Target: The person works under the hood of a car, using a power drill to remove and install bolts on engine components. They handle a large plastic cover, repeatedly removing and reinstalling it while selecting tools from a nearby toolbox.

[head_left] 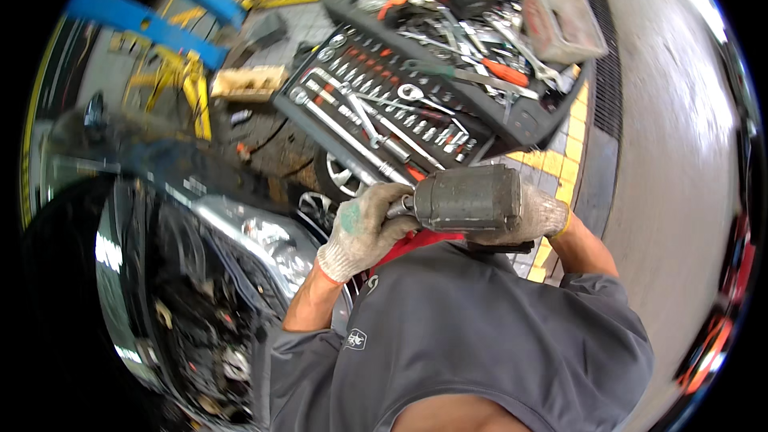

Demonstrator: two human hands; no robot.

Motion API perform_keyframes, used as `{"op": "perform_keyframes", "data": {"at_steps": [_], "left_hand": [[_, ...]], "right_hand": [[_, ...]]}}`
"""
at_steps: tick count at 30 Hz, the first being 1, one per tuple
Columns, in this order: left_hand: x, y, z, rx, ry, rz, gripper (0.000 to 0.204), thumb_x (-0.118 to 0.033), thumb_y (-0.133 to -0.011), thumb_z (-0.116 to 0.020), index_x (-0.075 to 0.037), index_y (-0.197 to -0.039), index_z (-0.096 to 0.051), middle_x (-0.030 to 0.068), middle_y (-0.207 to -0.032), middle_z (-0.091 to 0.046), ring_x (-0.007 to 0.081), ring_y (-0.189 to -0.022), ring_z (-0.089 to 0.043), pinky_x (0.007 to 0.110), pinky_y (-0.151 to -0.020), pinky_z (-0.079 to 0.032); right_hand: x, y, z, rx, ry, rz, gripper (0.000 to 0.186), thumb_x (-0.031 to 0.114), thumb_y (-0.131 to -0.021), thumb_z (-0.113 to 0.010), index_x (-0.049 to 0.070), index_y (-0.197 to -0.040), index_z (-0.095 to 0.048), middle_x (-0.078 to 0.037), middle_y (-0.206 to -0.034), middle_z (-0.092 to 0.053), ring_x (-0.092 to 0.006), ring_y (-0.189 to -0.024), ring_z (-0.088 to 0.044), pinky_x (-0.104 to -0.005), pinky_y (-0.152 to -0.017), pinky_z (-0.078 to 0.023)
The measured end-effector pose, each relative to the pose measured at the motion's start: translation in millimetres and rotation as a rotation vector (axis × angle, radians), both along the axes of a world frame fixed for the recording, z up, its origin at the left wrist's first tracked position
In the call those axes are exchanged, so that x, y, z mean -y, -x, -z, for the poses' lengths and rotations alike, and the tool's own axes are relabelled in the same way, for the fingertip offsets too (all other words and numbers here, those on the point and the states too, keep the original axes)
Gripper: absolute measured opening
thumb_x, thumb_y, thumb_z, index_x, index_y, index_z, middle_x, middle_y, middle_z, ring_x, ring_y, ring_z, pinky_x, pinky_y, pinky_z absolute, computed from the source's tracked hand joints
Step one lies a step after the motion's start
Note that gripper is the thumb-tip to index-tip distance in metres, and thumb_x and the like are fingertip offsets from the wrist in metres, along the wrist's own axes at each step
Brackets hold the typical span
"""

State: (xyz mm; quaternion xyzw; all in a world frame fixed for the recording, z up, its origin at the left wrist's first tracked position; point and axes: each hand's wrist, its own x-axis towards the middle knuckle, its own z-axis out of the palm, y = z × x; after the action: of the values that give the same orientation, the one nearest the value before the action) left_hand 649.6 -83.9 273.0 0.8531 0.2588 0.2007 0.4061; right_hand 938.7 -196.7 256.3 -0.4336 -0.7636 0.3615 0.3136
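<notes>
Head view: the gloved left hand [364,228] curls its fingers around the metal nose end of a dark grey impact wrench [468,198], which lies level in front of the chest. The gloved right hand [546,214] grips the tool from its right side, most of its fingers hidden by the tool's body. Below both hands spreads a grey shirt [472,336]. Just beyond the wrench, a socket tray [330,141] holds rows of sockets, with a ratchet [410,94] lying across them. Behind it, a black upper tray is heaped with loose tools, among them a screwdriver [504,72] with an orange handle; a translucent bin [570,52] stands at its right. Left of the person, a car shows its headlight [268,240] and exposed engine bay [208,328]. Farther off are a yellow stand [194,92] and blue lift arms [148,16].
</notes>
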Motion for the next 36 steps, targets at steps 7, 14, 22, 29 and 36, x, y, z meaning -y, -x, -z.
{"op": "perform_keyframes", "data": {"at_steps": [7,14,22,29,36], "left_hand": [[51,42,2,-0.165,-0.031,-0.151,0.045,-0.017,-0.08,-0.08,-0.005,-0.12,-0.061,0.0141,-0.09,-0.071,0.0336,-0.083,-0.073,0.043,-0.074,-0.059],[92,70,10,-0.13,0.149,-0.231,0.05,-0.019,-0.084,-0.074,-0.006,-0.129,-0.056,0.0171,-0.083,-0.071,0.0392,-0.082,-0.072,0.05,-0.076,-0.057],[139,177,-29,-0.129,0.225,-0.528,0.052,-0.02,-0.083,-0.074,-0.011,-0.132,-0.057,0.0189,-0.094,-0.073,0.0393,-0.09,-0.073,0.048,-0.079,-0.058],[164,280,-20,-0.13,-0.172,-0.903,0.045,-0.017,-0.082,-0.077,-0.01,-0.123,-0.062,0.0176,-0.098,-0.074,0.0369,-0.089,-0.073,0.047,-0.077,-0.058],[167,360,-10,0.051,-0.37,-1.223,0.049,-0.018,-0.078,-0.085,-0.009,-0.12,-0.064,0.0125,-0.11,-0.072,0.0307,-0.097,-0.074,0.039,-0.081,-0.06]], "right_hand": [[-45,33,-25,0.037,0.168,-0.369,0.065,0.019,-0.074,-0.089,0.002,-0.131,-0.064,-0.014,-0.123,-0.07,-0.0305,-0.113,-0.067,-0.0411,-0.097,-0.054],[-52,64,-23,0.074,0.227,-0.53,0.071,0.014,-0.07,-0.091,0.002,-0.134,-0.062,-0.014,-0.125,-0.07,-0.0285,-0.116,-0.068,-0.04,-0.098,-0.055],[-40,188,-48,0.081,0.214,-0.638,0.068,0.006,-0.07,-0.089,0.002,-0.133,-0.062,-0.01,-0.121,-0.071,-0.0213,-0.111,-0.068,-0.0362,-0.095,-0.055],[-32,322,-77,0.021,0.57,-0.514,0.055,0.001,-0.077,-0.081,0.003,-0.129,-0.062,-0.006,-0.114,-0.071,-0.0142,-0.101,-0.066,-0.0333,-0.086,-0.057],[-34,429,-100,-0.03,0.666,-0.502,0.033,0.006,-0.089,-0.073,0.002,-0.121,-0.068,-0.005,-0.104,-0.071,-0.0125,-0.087,-0.065,-0.0312,-0.076,-0.056]]}}
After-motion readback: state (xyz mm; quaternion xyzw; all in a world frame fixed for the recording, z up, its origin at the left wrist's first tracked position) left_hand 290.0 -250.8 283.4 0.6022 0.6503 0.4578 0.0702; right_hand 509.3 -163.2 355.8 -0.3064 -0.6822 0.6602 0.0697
